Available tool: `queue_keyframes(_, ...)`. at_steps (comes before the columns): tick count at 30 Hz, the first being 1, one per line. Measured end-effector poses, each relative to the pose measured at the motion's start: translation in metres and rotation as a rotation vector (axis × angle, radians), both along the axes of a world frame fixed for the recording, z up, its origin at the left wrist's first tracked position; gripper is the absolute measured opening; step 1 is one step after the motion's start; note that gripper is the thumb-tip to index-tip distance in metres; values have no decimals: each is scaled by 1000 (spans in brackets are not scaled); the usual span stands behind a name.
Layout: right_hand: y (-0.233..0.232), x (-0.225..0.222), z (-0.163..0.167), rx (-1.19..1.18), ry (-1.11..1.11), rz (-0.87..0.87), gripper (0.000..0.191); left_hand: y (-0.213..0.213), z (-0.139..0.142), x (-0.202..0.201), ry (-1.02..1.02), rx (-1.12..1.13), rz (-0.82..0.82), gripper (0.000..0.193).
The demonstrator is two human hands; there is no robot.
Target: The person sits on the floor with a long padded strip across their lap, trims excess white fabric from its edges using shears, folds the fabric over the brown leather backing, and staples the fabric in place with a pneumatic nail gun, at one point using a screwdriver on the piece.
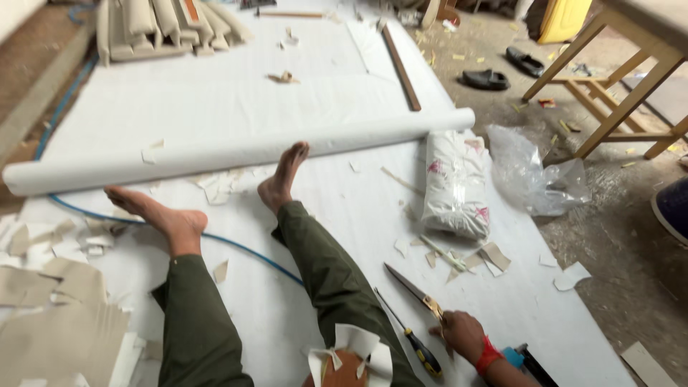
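Here, seated on the white sheet (236, 107) with the long fabric roll (236, 152) lying crosswise well beyond your feet, your right hand (461, 335) rests on the scissors (416, 292), fingers curled over the handles. The blades run up and to the left, away from that hand. A blue-and-yellow screwdriver (417, 347) lies just left of it, nearly parallel. Your left hand is out of view.

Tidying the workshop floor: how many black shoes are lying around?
2. One black shoe lies on the concrete beside the white sheet; the other lies farther back, near the wooden table leg. More may be hidden.
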State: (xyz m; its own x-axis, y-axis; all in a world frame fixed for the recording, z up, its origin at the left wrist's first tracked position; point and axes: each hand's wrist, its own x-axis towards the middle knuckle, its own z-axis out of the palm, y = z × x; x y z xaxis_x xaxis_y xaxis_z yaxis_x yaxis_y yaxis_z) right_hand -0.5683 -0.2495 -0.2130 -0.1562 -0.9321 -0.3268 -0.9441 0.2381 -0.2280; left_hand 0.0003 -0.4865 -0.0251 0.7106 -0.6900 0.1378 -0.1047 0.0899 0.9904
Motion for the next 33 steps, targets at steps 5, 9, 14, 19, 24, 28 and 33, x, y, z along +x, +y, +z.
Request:
queue_keyframes(5, 2, 4, 8, 27, -47, -65, 35, 7, -12, -3, -289, 18, 50, 120)
queue_keyframes(9, 6, 7, 11, 59, -23, -98, 33, 11, 4, -4, -308, -34, 56, 120)
queue_keyframes(14, 15, 7, 9, -59, -41, -90, 42, 7, -13, 2, -295, -35, 56, 120)
queue_keyframes(19, 23, 4, 12, -88, -148, -129, 45, 4, -19, 6, -378, -32, 65, 123)
queue_keyframes(24, 20, 11, 16, -72, -452, -363, 36, 7, -12, 4, -348, -27, 61, 123)
queue_keyframes(28, 22, 31, 24, -73, -943, -476, 43, 11, -8, 0, -331, -37, 64, 122)
queue_keyframes(33, 30, 64, 39, -71, -1020, -363, 42, 9, -19, 3, -387, -66, 71, 123)
